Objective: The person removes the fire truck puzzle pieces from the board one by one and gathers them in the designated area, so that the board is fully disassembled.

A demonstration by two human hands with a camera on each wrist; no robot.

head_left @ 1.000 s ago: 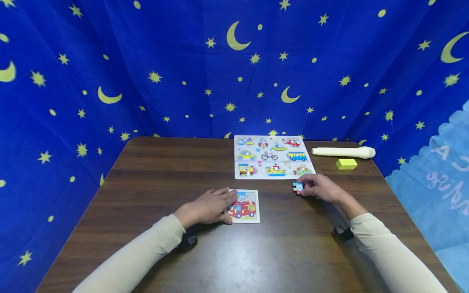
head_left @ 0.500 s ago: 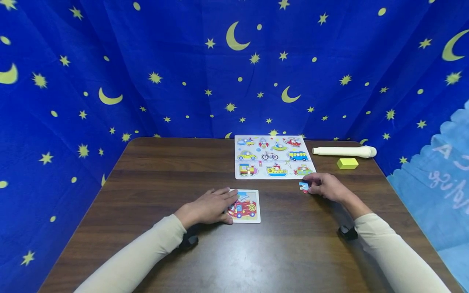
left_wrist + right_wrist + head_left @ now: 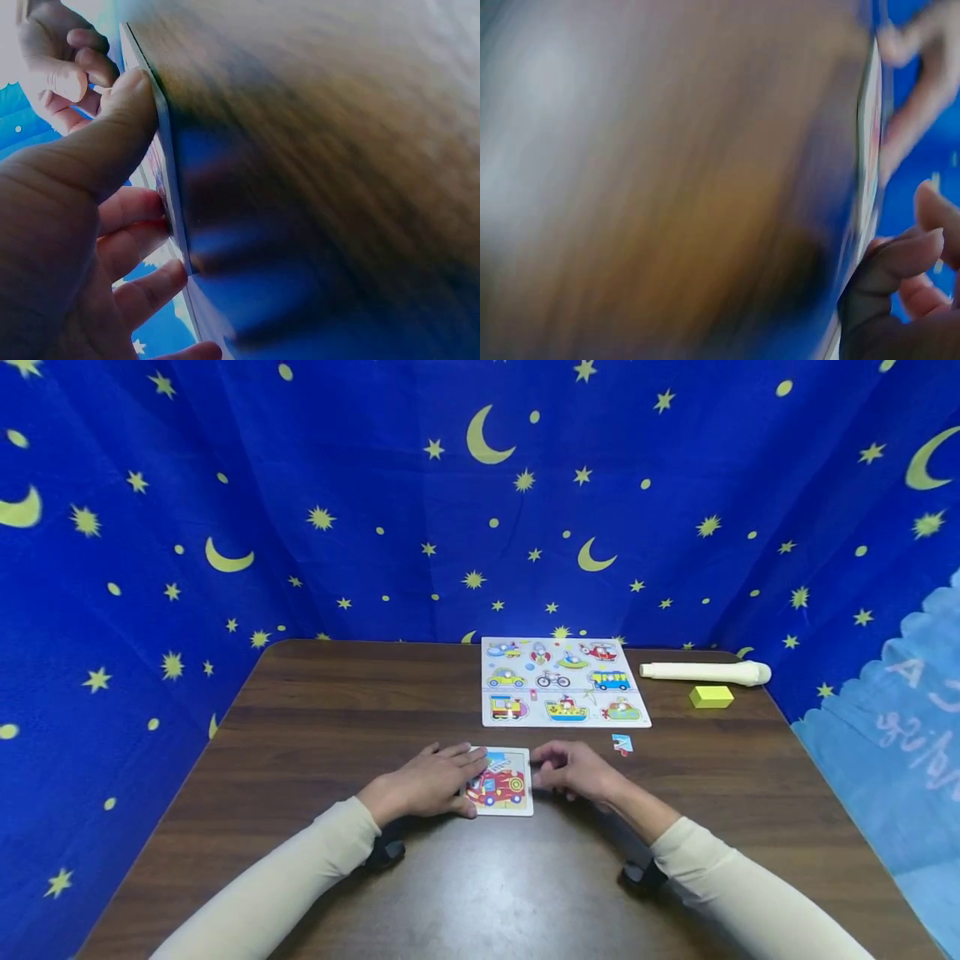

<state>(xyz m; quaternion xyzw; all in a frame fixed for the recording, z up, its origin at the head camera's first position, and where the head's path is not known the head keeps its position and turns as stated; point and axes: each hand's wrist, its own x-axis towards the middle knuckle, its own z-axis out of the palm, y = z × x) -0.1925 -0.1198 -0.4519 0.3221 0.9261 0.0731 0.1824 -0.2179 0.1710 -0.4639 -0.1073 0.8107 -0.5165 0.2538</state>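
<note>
A small square jigsaw puzzle (image 3: 507, 785) with a red fire truck picture and a white frame lies flat on the table. Across its left part rests my left hand (image 3: 426, 783), fingers extended and thumb at the near edge. My right hand (image 3: 577, 771) is just beside the puzzle's right edge, its fingers loosely bent with nothing visible between them; whether it touches the frame cannot be told. To the right of the puzzle, a blue jigsaw piece (image 3: 622, 742) with white and a bit of red lies alone on the table.
Behind, a white vehicle peg puzzle board (image 3: 564, 683) lies near the table's far edge. Right of it are a cream microphone-shaped object (image 3: 705, 673) and a yellow block (image 3: 711, 697). A blue star-patterned curtain (image 3: 375, 485) encloses the table (image 3: 337, 693).
My right hand slid the blue jigsaw piece a little to the right, let go of it, and moved left to the puzzle's right edge. My left hand stayed in place.
</note>
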